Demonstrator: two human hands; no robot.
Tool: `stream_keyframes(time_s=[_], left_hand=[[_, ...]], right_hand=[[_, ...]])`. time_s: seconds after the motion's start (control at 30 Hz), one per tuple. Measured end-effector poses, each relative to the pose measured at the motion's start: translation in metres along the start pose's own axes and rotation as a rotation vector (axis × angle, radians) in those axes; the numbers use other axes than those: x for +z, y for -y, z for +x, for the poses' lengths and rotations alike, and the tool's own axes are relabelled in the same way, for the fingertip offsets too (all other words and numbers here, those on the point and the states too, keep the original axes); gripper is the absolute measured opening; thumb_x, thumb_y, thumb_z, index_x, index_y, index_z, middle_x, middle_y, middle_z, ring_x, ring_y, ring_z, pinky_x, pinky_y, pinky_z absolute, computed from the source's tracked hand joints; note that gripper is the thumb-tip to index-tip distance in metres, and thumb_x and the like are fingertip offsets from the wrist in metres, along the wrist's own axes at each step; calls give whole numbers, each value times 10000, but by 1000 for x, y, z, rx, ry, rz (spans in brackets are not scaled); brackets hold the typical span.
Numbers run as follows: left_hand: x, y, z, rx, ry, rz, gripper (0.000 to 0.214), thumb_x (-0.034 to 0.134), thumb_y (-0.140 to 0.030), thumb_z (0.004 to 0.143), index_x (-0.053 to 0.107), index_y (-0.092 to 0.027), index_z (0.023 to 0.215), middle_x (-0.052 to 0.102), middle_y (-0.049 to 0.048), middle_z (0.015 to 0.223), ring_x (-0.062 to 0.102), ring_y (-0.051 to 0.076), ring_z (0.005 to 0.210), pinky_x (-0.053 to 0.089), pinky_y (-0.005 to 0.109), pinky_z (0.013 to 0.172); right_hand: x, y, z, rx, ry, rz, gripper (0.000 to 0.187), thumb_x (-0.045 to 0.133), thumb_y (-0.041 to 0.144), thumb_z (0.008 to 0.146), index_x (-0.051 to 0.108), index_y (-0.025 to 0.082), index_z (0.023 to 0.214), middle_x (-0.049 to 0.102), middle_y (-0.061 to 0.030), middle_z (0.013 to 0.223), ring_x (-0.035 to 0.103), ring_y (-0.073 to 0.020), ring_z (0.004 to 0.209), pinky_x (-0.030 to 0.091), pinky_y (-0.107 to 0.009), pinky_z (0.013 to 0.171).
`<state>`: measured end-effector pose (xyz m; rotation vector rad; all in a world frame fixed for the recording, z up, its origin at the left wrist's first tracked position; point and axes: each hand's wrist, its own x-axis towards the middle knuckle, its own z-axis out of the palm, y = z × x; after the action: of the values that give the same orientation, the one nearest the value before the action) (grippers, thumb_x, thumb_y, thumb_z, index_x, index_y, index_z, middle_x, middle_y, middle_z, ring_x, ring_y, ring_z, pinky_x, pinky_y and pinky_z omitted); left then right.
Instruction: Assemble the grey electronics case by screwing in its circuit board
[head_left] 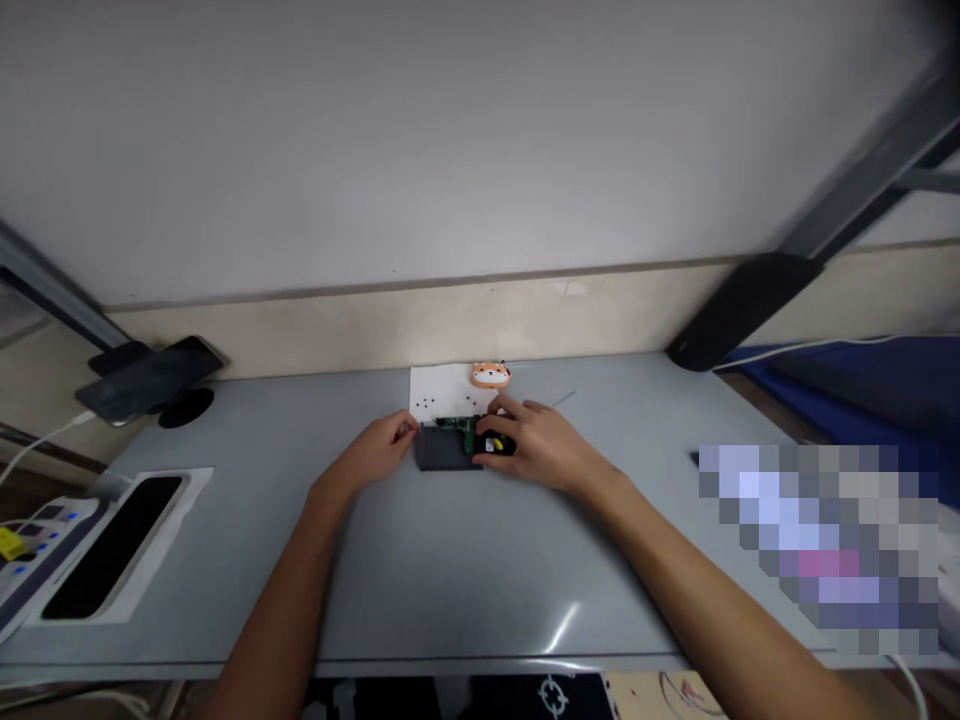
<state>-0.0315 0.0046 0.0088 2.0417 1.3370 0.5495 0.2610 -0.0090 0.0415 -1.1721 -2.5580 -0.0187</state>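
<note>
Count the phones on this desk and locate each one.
2: one phone tilted up on a stand at back left, another phone lying on a white sheet at front left. The pixelated patch at right may hide more.

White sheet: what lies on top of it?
On the white sheet lie small dark pieces, too small to identify, and an orange animal-faced object at its back right corner. The right hand covers its near right corner; anything there is hidden.

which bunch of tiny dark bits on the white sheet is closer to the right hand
The smaller group of dark bits, below the orange animal-faced item and near the right hand; the larger group lies farther left on the white sheet.
</note>
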Motion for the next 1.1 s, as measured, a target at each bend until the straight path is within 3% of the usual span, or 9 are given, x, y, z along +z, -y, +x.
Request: stream_keyframes(time_s=[0.23,0.67,1.1], left_hand=[[0,-14,-4,-29,26,62,143,493,-285,948,611,-205,965,611,-9,768,559,162,687,367,251,620],[-3,-30,-9,-44,52,140,144,469,-268,946,596,-211,908,629,0,796,559,165,692,367,248,618],[0,-19,-6,-25,50,79,201,444,-298,974,628,-222,997,644,1,831,571,165,718,393,247,644]], right_hand=[[11,4,-10,-42,-8,16,366,585,564,947,715,287,1148,648,-77,1152,624,-213,811,506,-408,803],[6,16,-7,-69,2,100,373,597,562,942,734,271,1130,654,-77,1085,653,-227,855,518,-401,794],[14,14,-8,-45,1,186,394,628,569,917,737,242,1108,636,-85,1083,664,-216,869,549,-390,804]])
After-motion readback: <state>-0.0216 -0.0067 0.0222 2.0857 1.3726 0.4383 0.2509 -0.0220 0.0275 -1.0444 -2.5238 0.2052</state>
